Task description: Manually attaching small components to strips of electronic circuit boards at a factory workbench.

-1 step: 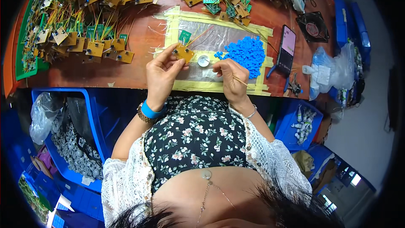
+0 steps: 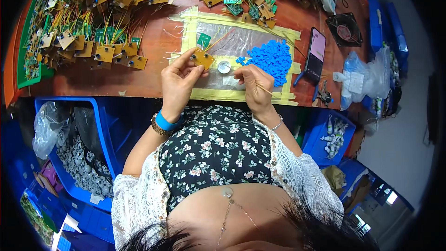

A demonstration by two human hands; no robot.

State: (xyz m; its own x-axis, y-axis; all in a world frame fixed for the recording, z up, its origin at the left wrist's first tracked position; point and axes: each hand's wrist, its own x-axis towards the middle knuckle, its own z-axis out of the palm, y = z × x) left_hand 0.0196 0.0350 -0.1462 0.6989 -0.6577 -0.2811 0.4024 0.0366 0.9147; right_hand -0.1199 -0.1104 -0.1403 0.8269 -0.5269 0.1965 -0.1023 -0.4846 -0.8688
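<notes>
My left hand (image 2: 180,80) pinches a tan circuit board (image 2: 203,58) between thumb and fingers. Wires join it to a small green circuit board (image 2: 203,40) lying just beyond. In my right hand (image 2: 256,86) is a thin wooden stick (image 2: 264,89), gripped like a pen. The stick's tip points toward a small round pot (image 2: 224,67) with whitish stuff inside, standing between my hands; whether it touches the contents I cannot tell. Just past my right hand spreads a heap of small blue pieces (image 2: 272,60).
Wired tan and green boards (image 2: 111,51) crowd the table's left and far side. Yellow tape (image 2: 218,95) frames a plastic sheet. To the right are a phone (image 2: 315,56), blue-handled pliers (image 2: 299,78), a black fan (image 2: 344,29) and plastic bags (image 2: 355,81). Blue bins (image 2: 103,125) flank me below the table.
</notes>
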